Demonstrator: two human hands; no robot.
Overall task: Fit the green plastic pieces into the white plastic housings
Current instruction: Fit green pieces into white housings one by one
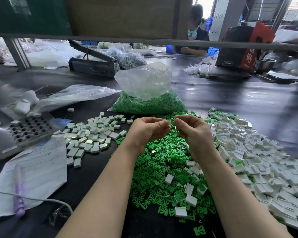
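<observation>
The left hand (149, 128) pinches a white housing (169, 122); the right hand (190, 130), fingers curled, meets it, its contents hidden. Assembled units (93, 136) heap at 9 o'clock on the bench (230, 93); far more green pieces (162, 169) and empty housings (265, 160), 3 o'clock, remain.

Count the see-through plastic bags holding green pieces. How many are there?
1. The clear bag of green pieces stands open at the far end of the loose green pile, just beyond both hands. Other bags farther back hold grey or white things; more may be hidden.
</observation>
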